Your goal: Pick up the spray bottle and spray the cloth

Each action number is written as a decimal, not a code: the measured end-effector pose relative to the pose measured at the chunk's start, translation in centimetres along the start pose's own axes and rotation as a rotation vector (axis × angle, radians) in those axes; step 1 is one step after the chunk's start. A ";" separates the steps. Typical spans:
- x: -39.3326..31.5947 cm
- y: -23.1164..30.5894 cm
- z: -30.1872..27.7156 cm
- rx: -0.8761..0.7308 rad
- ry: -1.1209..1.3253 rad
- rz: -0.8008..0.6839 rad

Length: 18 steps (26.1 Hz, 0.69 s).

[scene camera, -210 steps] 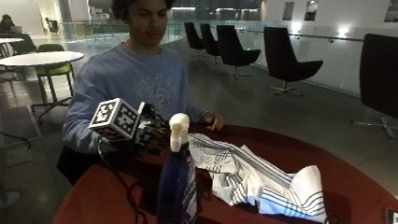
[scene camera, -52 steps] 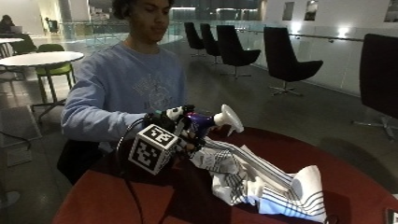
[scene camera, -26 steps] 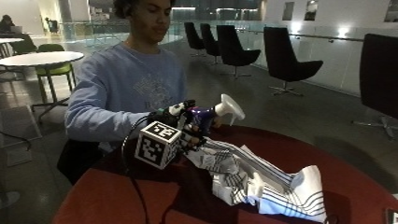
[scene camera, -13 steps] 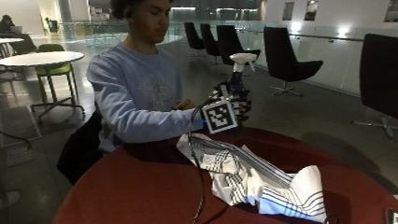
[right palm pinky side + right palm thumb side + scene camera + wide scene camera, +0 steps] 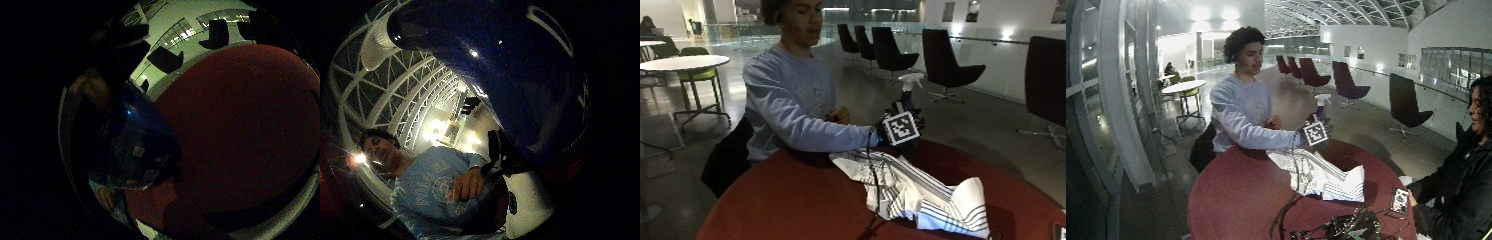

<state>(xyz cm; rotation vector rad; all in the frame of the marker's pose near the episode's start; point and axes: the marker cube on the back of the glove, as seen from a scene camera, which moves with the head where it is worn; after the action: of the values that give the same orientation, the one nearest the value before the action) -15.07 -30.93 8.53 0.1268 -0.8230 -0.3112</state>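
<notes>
Big round red worktop (image 5: pixel 793 205) first, and lying across its middle is the white cloth with dark stripes (image 5: pixel 906 192), rumpled, running from just below the gloved hand out toward the far rim. One end is bunched up close to the person's forearm; the other rises in a folded peak.

Above that near end, the gloved right hand (image 5: pixel 896 132) is up off the worktop, and its fingers are curled round the dark blue spray bottle (image 5: pixel 906 102). So the bottle is in the grip, clear of the surface, well above the cloth.

Here is what matters: the bottle's long axis stands close to upright, white spray head (image 5: pixel 909 80) on top. The nozzle looks to be pointing sideways and away from the person, roughly level, not down at the fabric. The cloth lies below and slightly forward of the hand, so as things stand any mist would likely pass over it. My read is that the spray head needs tipping down toward the stripes before the trigger is worth squeezing.

From the palm views the blue body fills much of the picture, close against the palm, with bare red worktop beyond.

The bare hand (image 5: pixel 840 116) sits back by the person's chest, taking no part.
</notes>
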 end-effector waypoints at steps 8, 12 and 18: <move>-2.9 6.4 -6.4 -0.012 0.030 0.065; -3.6 12.6 -11.2 -0.028 0.240 0.081; -3.3 21.1 -17.6 0.051 0.517 0.172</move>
<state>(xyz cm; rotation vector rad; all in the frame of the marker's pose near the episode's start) 0.46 -10.05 -0.78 0.1738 -0.3251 -0.0861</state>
